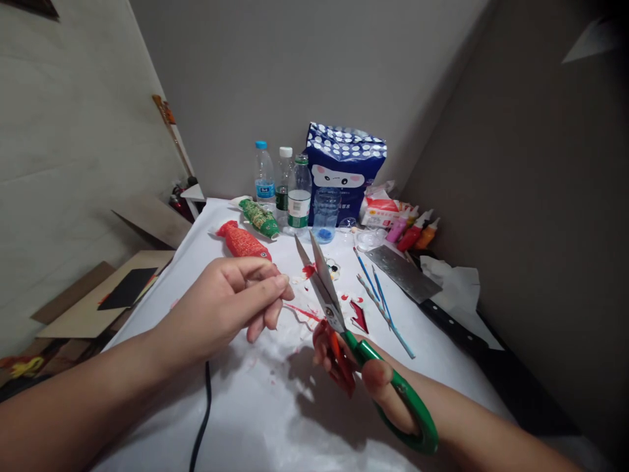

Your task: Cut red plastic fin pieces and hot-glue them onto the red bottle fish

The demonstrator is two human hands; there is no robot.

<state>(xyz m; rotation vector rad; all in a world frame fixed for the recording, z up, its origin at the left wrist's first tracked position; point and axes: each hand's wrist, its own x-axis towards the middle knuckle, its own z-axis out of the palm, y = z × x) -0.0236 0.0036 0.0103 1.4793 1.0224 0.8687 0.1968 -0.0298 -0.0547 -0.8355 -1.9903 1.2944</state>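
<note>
My right hand (366, 373) grips green-handled scissors (344, 321) with the blades parted and pointing up and away; a small red-painted piece (340, 367) is tucked under its fingers. My left hand (236, 301) hovers just left of the blades, fingers curled and pinched together; what they hold, if anything, is too small to make out. Below them lies a clear plastic scrap with red paint (304, 313) and a red cut-out (360, 316) on the white table cover (275, 406).
A red fish craft (242, 241) and a green one (259, 218) lie further back. Behind stand three bottles (285, 187), a cut clear cup (325, 215), a blue dotted bag (344, 170), paint tubes (413, 231). Brushes (381, 298) and a cleaver (417, 282) lie right. A black cable (202, 413) runs near.
</note>
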